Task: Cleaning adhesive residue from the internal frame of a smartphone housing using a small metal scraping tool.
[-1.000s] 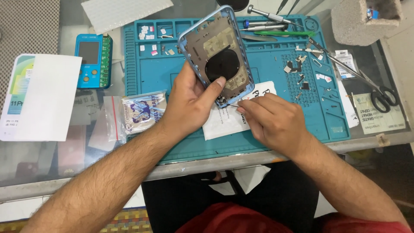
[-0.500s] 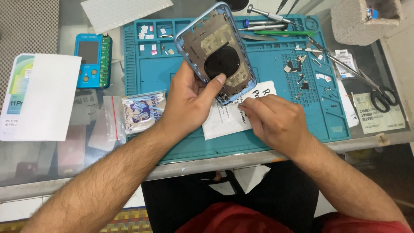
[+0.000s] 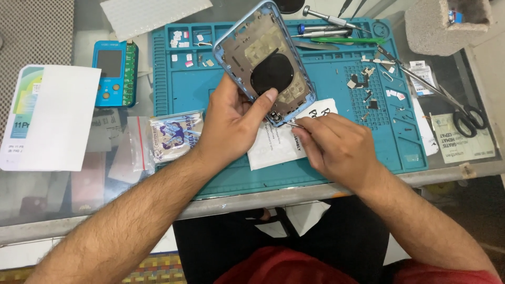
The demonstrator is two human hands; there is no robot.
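Observation:
My left hand grips the lower part of an opened blue phone housing, tilted up over a teal repair mat, thumb pressed near its black round coil. My right hand pinches thin metal tweezers whose tips touch the housing's bottom edge. Below the hands lies a white paper slip.
Screwdrivers and a green tool lie at the mat's top. Small parts are scattered at right, scissors beyond. A blue tester device, white card, cotton-swab packet and grey block sit around.
The housing has tilted and shifted slightly left in my left hand. My right hand stays at its bottom edge with the tweezers.

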